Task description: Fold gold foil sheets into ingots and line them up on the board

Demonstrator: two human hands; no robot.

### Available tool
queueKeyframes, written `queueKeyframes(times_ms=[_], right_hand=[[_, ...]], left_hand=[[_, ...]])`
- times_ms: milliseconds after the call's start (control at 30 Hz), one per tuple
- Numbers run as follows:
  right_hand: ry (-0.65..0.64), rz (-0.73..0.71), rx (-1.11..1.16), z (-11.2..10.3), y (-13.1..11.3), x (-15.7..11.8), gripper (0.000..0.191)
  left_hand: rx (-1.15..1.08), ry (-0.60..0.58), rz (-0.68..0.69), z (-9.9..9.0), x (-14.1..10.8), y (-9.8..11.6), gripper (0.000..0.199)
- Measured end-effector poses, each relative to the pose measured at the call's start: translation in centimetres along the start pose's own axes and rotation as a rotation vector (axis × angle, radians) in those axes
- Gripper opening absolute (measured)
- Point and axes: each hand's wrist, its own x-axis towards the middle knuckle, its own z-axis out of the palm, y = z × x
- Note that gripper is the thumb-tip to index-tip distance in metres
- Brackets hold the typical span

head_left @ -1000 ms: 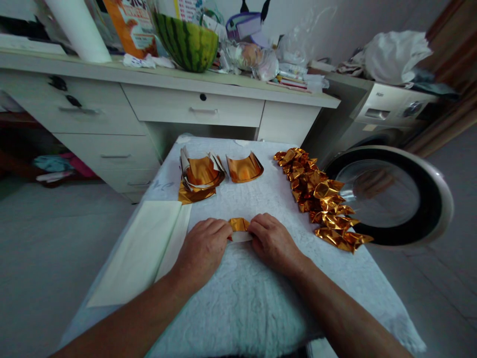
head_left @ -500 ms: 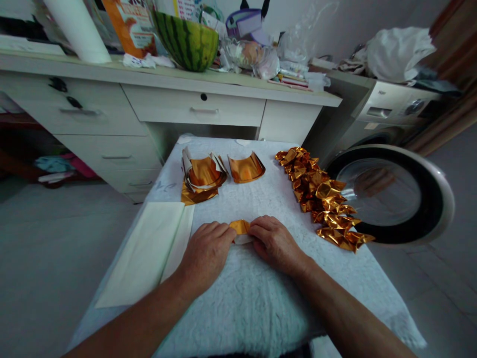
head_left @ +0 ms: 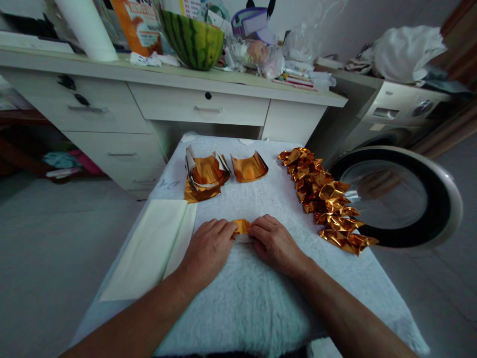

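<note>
Between my hands, near the middle of the cloth-covered table, is a small folded piece of gold foil paper with a pale lower edge. My left hand grips its left end with the fingers closed. Its right end is pinched in my right hand. Beyond them lie a stack of curved gold foil sheets and a single curved sheet. A long pile of folded gold foil pieces runs along the right side.
Pale paper sheets lie left of my left hand. A white desk behind the table holds a cut watermelon and bags. At the right, a washing machine's round door hangs open beside the table.
The view has shifted slightly, so the surroundings appear a little further right. Both hands still hold the foil piece, whose pale lower edge looks narrower.
</note>
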Motion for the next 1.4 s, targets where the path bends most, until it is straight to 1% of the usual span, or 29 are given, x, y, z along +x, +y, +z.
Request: queueKeyframes(times_ms=[100, 233, 467, 533, 667, 800, 900, 1100, 1267, 1400], right_hand=[[0.006, -0.007, -0.002, 0.0, 0.0, 0.0, 0.017], [0.003, 0.009, 0.014, 0.0, 0.1, -0.1, 0.016], [0.014, 0.095, 0.029, 0.0, 0.0, -0.2, 0.029], [0.017, 0.09, 0.016, 0.0, -0.1, -0.2, 0.028], [0.015, 0.032, -0.004, 0.1, -0.1, -0.2, 0.018], [-0.004, 0.012, -0.012, 0.1, -0.1, -0.1, 0.019], [-0.012, 0.031, 0.002, 0.0, -0.3, 0.0, 0.018], [-0.027, 0.102, 0.046, -0.2, -0.2, 0.0, 0.02], [-0.03, 0.114, 0.049, -0.3, -0.1, -0.1, 0.016], [-0.022, 0.148, 0.092, -0.3, 0.0, 0.0, 0.013]], left_hand=[[-0.022, 0.02, -0.027, -0.1, 0.0, -0.1, 0.012], [-0.049, 0.013, 0.01, -0.1, -0.1, -0.1, 0.014], [-0.007, 0.054, 0.119, 0.1, -0.3, -0.2, 0.016], [0.015, 0.06, 0.132, 0.2, -0.4, -0.1, 0.016], [0.049, 0.078, 0.145, 0.1, -0.6, 0.0, 0.018], [0.054, 0.075, 0.145, 0.0, -0.6, -0.1, 0.02], [0.054, 0.055, 0.129, -0.1, -0.6, -0.2, 0.019], [0.032, -0.034, 0.062, -0.4, -0.5, -0.3, 0.013], [-0.124, -0.03, -0.029, -0.1, -0.5, -0.8, 0.009], [-0.257, -0.026, -0.092, 0.1, -0.4, -1.3, 0.01]])
